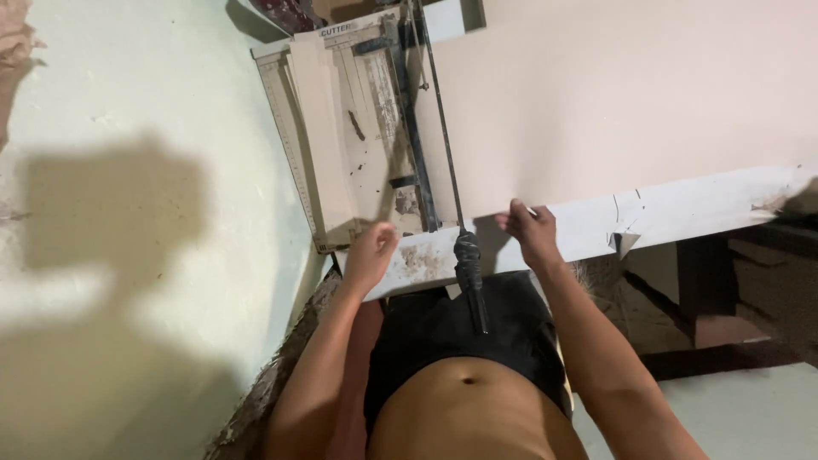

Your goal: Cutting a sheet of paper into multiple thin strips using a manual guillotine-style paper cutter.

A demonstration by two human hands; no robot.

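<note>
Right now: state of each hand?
Left hand: loosely curled on the paper cutter front edge, gripping nothing clearly.
Right hand: pinching the pink sheet edge.

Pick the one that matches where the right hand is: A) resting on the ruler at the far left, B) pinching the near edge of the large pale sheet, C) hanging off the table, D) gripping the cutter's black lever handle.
B: the right hand pinches the near edge of the large pale sheet, with the black lever handle untouched just beside it.
</note>
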